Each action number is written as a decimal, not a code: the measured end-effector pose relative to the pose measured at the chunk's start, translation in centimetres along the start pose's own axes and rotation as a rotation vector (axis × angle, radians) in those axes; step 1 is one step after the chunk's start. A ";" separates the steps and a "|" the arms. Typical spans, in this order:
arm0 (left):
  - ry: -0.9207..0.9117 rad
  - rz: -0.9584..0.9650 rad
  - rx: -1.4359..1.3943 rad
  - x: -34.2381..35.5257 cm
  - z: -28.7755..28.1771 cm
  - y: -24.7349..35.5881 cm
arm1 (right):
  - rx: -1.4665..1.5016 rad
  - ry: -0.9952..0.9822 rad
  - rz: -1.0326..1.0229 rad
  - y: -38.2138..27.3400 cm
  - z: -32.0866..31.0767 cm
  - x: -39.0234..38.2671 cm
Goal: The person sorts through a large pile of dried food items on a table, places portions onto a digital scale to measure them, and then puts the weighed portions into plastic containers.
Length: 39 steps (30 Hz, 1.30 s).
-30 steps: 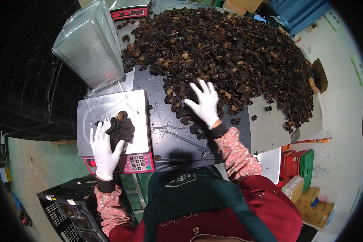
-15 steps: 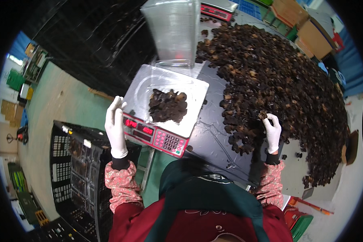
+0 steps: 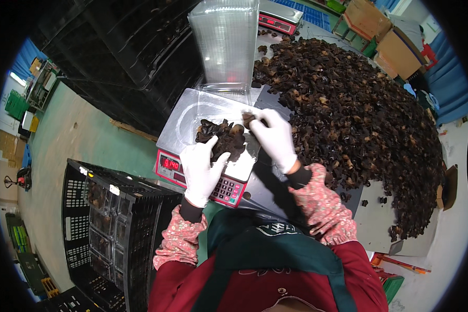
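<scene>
Right hand (image 3: 275,136) and left hand (image 3: 198,169) have both come in over the scale (image 3: 177,114). I see the small mushroom heap (image 3: 231,140) lying between them: left hand spread loose at its seven o'clock, right hand at three o'clock, pinching one mushroom piece (image 3: 248,119) near the heap's two o'clock side.

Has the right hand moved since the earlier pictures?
Yes. Judged against the scale, the right hand has moved left, from the dark pile to the scale's right edge.

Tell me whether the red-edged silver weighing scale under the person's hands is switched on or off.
On: the red-edged silver weighing scale has glowing red digits on its front display, beside the white-gloved left hand.
</scene>
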<state>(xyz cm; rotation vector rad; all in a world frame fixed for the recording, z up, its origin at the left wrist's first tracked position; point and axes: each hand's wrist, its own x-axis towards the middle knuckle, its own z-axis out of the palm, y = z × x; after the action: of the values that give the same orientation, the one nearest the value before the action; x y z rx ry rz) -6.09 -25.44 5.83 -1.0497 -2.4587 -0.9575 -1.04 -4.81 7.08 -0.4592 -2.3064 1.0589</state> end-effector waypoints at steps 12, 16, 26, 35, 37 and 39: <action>0.114 -0.400 -0.351 -1.1 0.2 -2.1 | -0.027 -0.341 -0.123 -0.4 1.8 -3.8; 0.158 -0.545 -0.629 -0.7 -0.2 -3.2 | -0.183 -0.360 -0.332 -0.2 1.8 -4.1; -0.107 -0.685 -1.439 1.1 -0.7 3.2 | 0.662 -0.448 0.122 -3.7 -3.0 -4.0; -0.650 -0.556 -1.384 -2.0 5.2 9.0 | 0.802 -0.088 0.657 3.8 -14.9 -15.6; -0.819 -0.541 -1.208 -4.0 7.0 9.1 | 0.536 0.039 0.787 5.4 -20.0 -21.8; -0.843 -0.535 -1.001 -6.4 9.7 9.1 | 0.353 0.291 0.986 7.9 -24.6 -30.5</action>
<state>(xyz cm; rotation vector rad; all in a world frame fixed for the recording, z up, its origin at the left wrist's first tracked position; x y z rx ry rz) 4.75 -17.55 -0.27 -1.2359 -3.0033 -2.5247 38.63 -1.13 3.67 -1.5581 -1.5388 1.6450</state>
